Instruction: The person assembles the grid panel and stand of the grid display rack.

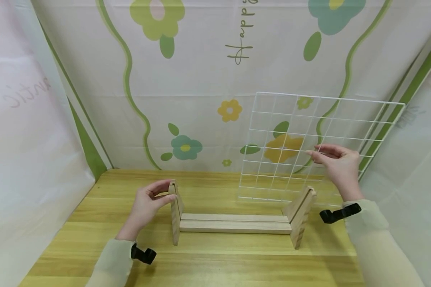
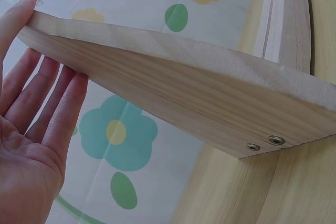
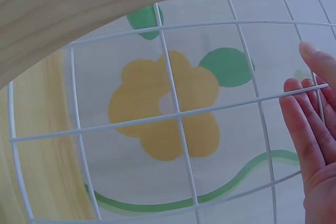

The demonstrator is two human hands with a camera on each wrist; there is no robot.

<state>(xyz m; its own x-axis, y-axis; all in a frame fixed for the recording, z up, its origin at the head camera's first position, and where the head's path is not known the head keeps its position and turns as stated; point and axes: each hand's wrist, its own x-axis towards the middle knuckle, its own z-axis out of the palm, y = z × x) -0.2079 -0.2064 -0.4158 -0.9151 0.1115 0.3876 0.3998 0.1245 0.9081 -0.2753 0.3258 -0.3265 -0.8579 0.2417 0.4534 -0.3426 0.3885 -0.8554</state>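
A wooden stand [image 1: 235, 226] sits on the table, two upright end pieces joined by a grooved crossbar. At its left end, my left hand [image 1: 147, 205] pinches the top of the end piece [image 2: 184, 85] between thumb and fingers; two metal bolts [image 2: 276, 140] show low on that piece's outer face. My right hand [image 1: 339, 165] holds a white wire grid panel [image 1: 330, 98] by a wire near its middle. The grid stands behind the stand's right end piece [image 1: 301, 223], its lower edge partly hidden there. In the right wrist view, thumb and fingers [image 3: 310, 129] pinch the wire.
The wood-grain table [image 1: 215, 267] extends around the stand. A white cloth backdrop [image 1: 201, 75] printed with flowers hangs behind, and cloth walls [image 1: 25, 131] close in both sides. A black wrist camera [image 1: 143, 254] is strapped at each sleeve.
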